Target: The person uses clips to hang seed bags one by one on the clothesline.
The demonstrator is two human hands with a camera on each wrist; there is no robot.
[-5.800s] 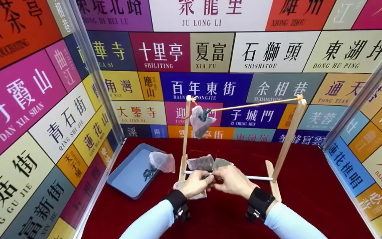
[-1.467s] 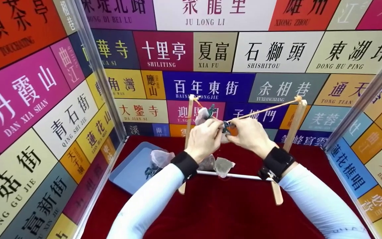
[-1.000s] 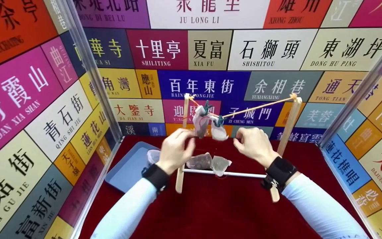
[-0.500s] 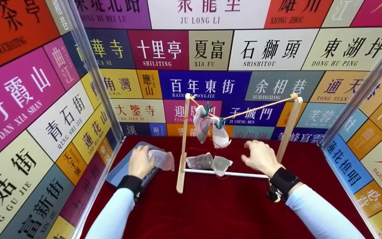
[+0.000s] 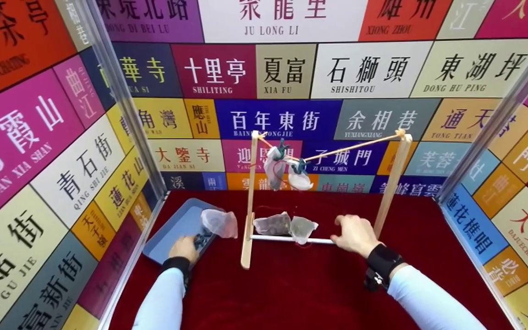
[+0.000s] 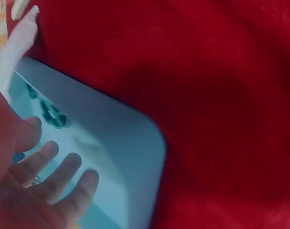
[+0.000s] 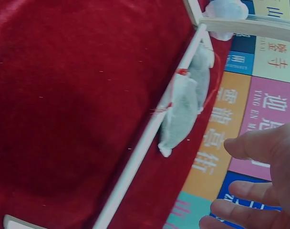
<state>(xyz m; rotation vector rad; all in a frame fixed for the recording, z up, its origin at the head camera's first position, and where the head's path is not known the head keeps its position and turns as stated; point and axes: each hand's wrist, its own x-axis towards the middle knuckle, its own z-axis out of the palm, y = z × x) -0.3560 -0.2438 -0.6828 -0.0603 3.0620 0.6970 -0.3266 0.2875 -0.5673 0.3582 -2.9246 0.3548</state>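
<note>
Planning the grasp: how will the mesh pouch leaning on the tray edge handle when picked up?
The mesh pouch is probably floppy: thin, see-through, creased. Likely light: two like it hang from small clips on a thin string. Unlikely to roll.

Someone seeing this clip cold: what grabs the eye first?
A small wooden rack stands mid-cloth, two mesh bags pegged to its string near the left post. Two more bags lie against its bottom rail. The left hand reaches into a blue tray at the left; the right hand hovers open by the rail.

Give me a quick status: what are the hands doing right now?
Left hand open, reaching into blue tray by the clips. Right hand open beside the rack's white bar. Two bags hang clipped. Nothing blocking.
</note>
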